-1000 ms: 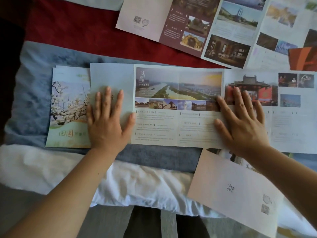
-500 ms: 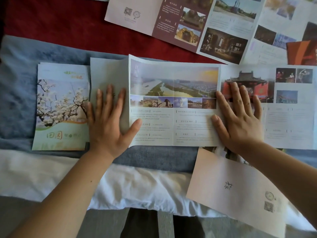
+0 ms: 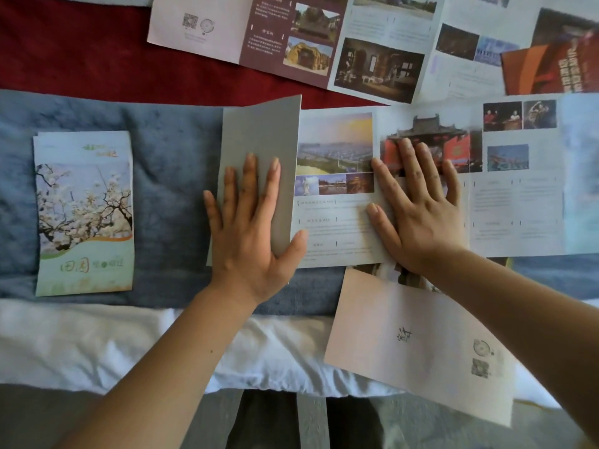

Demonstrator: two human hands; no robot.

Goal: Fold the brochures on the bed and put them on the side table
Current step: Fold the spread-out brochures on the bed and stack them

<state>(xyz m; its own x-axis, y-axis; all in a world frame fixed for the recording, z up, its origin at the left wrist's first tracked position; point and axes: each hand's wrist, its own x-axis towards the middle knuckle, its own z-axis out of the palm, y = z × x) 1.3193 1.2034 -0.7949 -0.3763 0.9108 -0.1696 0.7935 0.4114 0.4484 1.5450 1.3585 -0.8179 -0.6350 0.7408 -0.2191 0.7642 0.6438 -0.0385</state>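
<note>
Top brochure [image 3: 291,37] cropped, body text [image 3: 330,251] — illegible

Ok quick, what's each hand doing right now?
Left hand: open, fingers flat on the grey folded-over flap of the long photo brochure.
Right hand: open, flat on the same brochure.

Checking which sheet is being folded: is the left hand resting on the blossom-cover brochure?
No, the left hand presses the grey flap of the long brochure; the blossom-cover brochure lies apart on the blue blanket.
</note>
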